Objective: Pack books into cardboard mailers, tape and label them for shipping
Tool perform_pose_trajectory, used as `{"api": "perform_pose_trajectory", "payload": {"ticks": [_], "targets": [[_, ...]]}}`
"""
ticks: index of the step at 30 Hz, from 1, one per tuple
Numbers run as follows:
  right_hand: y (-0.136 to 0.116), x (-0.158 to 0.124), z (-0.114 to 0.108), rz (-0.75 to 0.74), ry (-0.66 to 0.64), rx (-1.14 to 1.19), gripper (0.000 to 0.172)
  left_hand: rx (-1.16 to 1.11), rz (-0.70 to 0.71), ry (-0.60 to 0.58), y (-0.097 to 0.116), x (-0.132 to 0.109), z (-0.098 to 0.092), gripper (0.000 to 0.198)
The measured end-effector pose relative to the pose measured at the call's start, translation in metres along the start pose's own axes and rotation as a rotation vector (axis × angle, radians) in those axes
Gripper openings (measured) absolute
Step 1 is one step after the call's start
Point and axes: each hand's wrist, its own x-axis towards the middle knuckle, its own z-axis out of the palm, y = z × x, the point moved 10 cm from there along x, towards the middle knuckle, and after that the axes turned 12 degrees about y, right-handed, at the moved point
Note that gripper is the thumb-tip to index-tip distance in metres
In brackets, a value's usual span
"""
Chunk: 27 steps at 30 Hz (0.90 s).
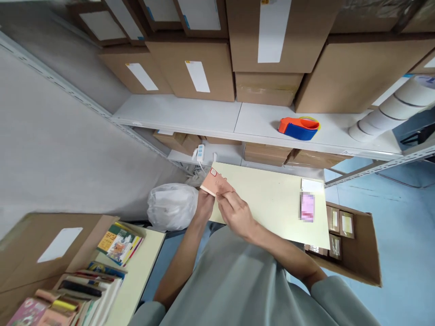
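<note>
A small salmon-pink book (216, 182) with a red-framed label in one corner is raised over the left end of the cream table (265, 194). My left hand (205, 203) is closed on its lower left edge, its fingers partly hidden beneath the book. With bent fingers, my right hand (236, 212) grips the lower right edge of the same book. A pink pixelated item (307, 207) lies towards the table's right end, just below a white item (311, 184).
Cardboard boxes (200, 72) fill the shelf (190, 111), which also holds an orange and blue tape dispenser (299, 128) and white rolls (390, 111). Books (120, 243) and an open box (50, 249) are at the lower left. A white bag (172, 206) and another open box (363, 244) flank the table.
</note>
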Motion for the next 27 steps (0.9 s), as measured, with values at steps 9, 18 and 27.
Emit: {"api": "perform_pose_trajectory", "payload": {"ticks": [9,18,27], "targets": [[0.168,-0.047,0.027,0.767,0.066,0.351,0.037,0.146,-0.185,0.123,-0.084,0.003,-0.042,0.064],[0.235,-0.177,0.114,1.130,-0.130,0.313,0.047,0.367,-0.299,0.087,-0.175,-0.023,-0.059,0.026],[0.241,-0.099,0.152,1.090,-0.074,0.286,0.045,0.318,-0.158,0.044,-0.153,0.061,-0.081,0.043]]}}
